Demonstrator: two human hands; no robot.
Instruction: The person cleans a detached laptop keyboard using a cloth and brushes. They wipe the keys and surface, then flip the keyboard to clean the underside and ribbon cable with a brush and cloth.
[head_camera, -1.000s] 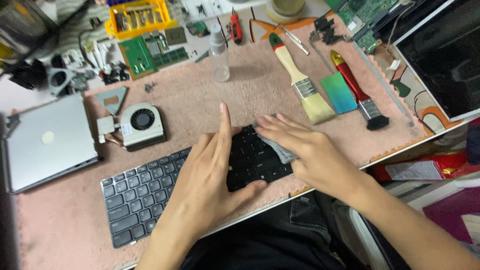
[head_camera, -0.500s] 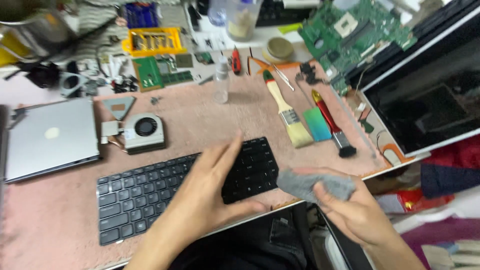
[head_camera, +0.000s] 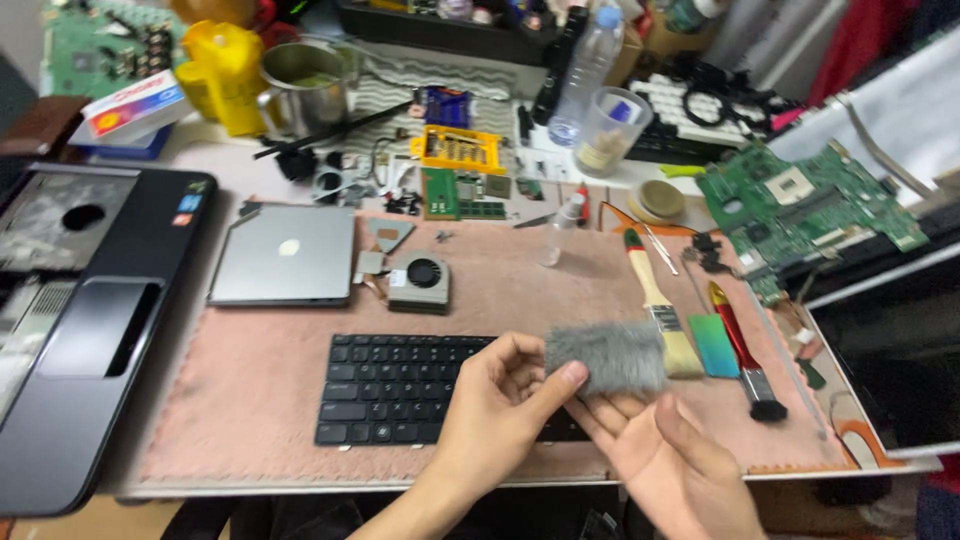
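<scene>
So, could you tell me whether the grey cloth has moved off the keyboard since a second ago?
Yes. The grey cloth is now lifted off the keys, held in both hands beyond the keyboard's right end, beside the paintbrush.
</scene>
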